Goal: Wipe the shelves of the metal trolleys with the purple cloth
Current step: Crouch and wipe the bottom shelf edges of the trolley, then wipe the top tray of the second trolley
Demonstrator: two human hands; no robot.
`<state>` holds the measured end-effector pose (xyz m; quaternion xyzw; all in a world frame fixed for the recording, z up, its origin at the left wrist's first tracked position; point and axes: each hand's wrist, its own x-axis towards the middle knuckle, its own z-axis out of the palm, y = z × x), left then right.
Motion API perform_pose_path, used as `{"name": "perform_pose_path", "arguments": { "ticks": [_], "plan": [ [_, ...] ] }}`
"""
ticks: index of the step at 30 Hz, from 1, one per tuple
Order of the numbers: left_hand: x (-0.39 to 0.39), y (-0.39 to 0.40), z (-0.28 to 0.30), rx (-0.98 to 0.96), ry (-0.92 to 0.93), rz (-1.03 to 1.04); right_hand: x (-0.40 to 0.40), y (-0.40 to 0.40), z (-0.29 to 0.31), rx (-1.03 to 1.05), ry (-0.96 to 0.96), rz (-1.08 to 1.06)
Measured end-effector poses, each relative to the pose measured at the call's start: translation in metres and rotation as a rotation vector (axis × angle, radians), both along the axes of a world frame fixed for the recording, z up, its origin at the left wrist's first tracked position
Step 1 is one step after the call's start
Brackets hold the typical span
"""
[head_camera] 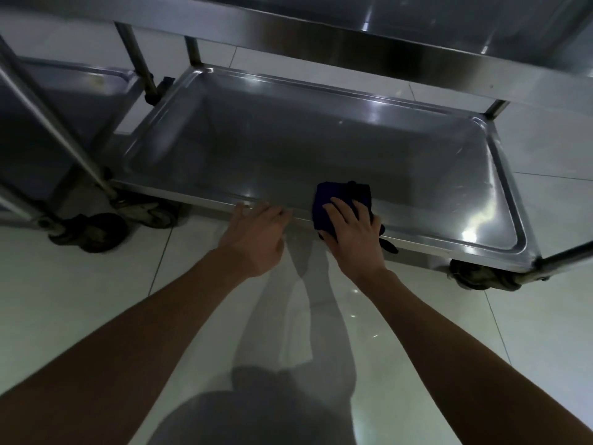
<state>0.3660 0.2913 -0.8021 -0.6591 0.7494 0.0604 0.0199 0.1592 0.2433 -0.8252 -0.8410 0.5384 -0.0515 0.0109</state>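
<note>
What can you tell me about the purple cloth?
The cloth is dark purple, nearly navy in this dim light, soft and bunched into a rough pad. It lies on the near edge of the trolley's bottom shelf, partly draped over the rim, with a dark corner hanging down at the right. The right hand presses on it with spread fingers, covering its near half.
</note>
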Motion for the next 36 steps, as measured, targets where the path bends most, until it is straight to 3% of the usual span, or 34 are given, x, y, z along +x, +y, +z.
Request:
{"name": "perform_pose_path", "arguments": {
  "ticks": [8, 13, 20, 28, 36],
  "plan": [
    [0.057, 0.045, 0.018, 0.002, 0.081, 0.154, 0.056, 0.026, 0.022, 0.067, -0.088, 0.135],
    [0.103, 0.118, 0.079, 0.134, 0.103, 0.286, 0.114, 0.085, 0.081, 0.153, -0.109, 0.183],
    [0.155, 0.217, 0.244, 0.278, 0.145, 0.379, 0.195, 0.179, 0.246, 0.313, -0.228, 0.174],
    [0.227, 0.294, 0.453, 0.243, 0.209, 0.457, 0.267, 0.248, 0.466, 0.413, -0.201, 0.218],
    [0.342, 0.360, 0.637, 0.143, 0.210, 0.513, 0.365, 0.321, 0.649, 0.415, -0.249, 0.249]
  ]
}}
